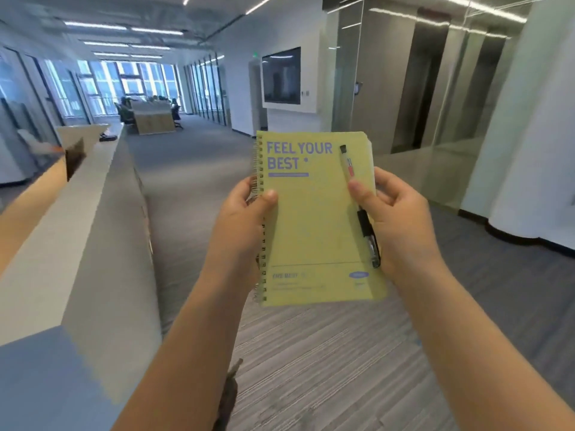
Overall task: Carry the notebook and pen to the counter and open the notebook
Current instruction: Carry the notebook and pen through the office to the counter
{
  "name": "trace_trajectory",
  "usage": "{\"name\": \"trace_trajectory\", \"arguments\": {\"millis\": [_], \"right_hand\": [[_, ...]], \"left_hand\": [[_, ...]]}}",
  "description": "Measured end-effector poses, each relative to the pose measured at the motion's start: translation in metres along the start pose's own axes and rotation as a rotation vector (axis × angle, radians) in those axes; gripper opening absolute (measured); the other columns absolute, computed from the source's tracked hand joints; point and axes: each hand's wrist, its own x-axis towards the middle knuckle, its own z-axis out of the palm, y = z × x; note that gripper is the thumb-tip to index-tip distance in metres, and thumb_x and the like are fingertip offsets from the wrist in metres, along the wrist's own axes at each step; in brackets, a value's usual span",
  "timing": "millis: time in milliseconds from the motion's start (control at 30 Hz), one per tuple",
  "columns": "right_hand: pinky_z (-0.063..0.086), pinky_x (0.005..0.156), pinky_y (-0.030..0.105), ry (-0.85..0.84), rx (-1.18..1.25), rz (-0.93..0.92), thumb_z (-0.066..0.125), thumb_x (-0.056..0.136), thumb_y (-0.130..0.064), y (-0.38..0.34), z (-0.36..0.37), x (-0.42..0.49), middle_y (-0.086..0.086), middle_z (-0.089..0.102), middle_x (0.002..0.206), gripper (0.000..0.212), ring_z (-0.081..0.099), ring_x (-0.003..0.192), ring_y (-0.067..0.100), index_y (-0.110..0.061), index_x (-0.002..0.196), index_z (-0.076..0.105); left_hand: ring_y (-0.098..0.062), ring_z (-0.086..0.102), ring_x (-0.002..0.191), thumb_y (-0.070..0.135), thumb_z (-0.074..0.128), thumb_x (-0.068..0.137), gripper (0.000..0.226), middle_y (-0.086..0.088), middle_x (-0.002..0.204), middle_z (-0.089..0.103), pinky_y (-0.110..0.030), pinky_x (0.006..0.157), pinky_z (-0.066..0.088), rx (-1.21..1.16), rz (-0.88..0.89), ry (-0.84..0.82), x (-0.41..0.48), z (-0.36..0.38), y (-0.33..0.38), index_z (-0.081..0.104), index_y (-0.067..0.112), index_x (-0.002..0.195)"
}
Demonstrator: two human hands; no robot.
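The closed yellow spiral-bound notebook (314, 219) is carried in mid-air — left hand (241, 219) gripping its spine, right hand (396, 219) pinning the clear black-tipped pen (357, 203) to its cover — best kept level until the pale tabletop (81, 219) alongside is reached.

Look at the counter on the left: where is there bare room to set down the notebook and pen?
The long white counter top is bare along its near stretch. It gets crowded at the far end, where a dark object lies. The notebook and pen are held in the left hand and right hand.
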Motion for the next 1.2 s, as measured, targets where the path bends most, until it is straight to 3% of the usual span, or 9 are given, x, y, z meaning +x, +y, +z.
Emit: {"name": "trace_trajectory", "arguments": {"millis": [167,367,633,867,1000,1100,1200], "right_hand": [[0.06,0.077,0.041,-0.133,0.051,0.048,0.065,0.087,-0.019,0.048,0.041,0.106,0.004,0.078,0.098,0.037,0.075,0.088,0.02,-0.016,0.123,0.062],[0.061,0.069,0.032,-0.343,0.119,0.096,0.064,0.088,-0.015,0.124,0.103,0.231,0.004,0.078,0.095,0.034,0.075,0.086,0.02,-0.015,0.122,0.063],[0.058,0.066,0.023,-0.719,0.188,0.168,0.066,0.087,-0.02,0.197,0.223,0.374,-0.001,0.078,0.094,0.036,0.074,0.081,0.01,-0.019,0.123,0.063],[0.059,0.072,0.03,-1.078,0.273,0.28,0.067,0.086,-0.022,0.25,0.366,0.392,0.0,0.079,0.09,0.034,0.075,0.082,0.013,-0.022,0.12,0.064],[0.059,0.064,0.022,-1.211,0.288,0.303,0.065,0.087,-0.022,0.271,0.432,0.382,0.001,0.078,0.091,0.034,0.075,0.078,0.011,-0.021,0.121,0.063],[0.055,0.054,0.015,-1.32,0.294,0.332,0.065,0.088,-0.02,0.29,0.5,0.369,-0.01,0.077,0.075,0.029,0.073,0.068,0.005,-0.022,0.117,0.064],[0.046,0.042,0.012,-1.436,0.288,0.378,0.064,0.089,-0.018,0.303,0.552,0.355,-0.009,0.074,0.064,0.019,0.067,0.051,0.001,-0.023,0.107,0.067]], "left_hand": [[-0.019,0.072,0.079,0.015,0.048,0.094,0.024,-0.004,0.1,0.074,-0.034,0.061,0.06,0.039,0.025,0.152,0.096,-0.011,-0.016,0.06,0.018,0.115],[-0.022,0.072,0.086,0.013,0.048,0.093,0.022,-0.005,0.099,0.075,-0.041,0.074,0.059,0.089,0.047,0.383,0.21,-0.034,-0.052,0.062,0.017,0.11],[-0.011,0.069,0.064,0.009,0.045,0.094,0.023,0.004,0.08,0.076,-0.027,0.054,0.057,0.101,0.131,0.762,0.335,-0.076,-0.068,0.064,0.02,0.102],[-0.017,0.068,0.076,0.009,0.047,0.093,0.023,-0.003,0.093,0.074,-0.032,0.063,0.058,0.163,0.201,1.115,0.371,-0.167,-0.069,0.065,0.019,0.104],[-0.015,0.07,0.077,0.011,0.047,0.093,0.023,-0.003,0.096,0.075,-0.031,0.062,0.058,0.18,0.212,1.239,0.376,-0.223,-0.076,0.064,0.018,0.108],[-0.012,0.07,0.069,0.01,0.049,0.092,0.023,0.001,0.087,0.075,-0.03,0.061,0.058,0.177,0.224,1.355,0.382,-0.276,-0.073,0.066,0.021,0.103],[-0.011,0.07,0.066,0.008,0.049,0.092,0.025,0.003,0.085,0.075,-0.03,0.061,0.057,0.218,0.209,1.481,0.384,-0.316,-0.07,0.067,0.022,0.1]]}}
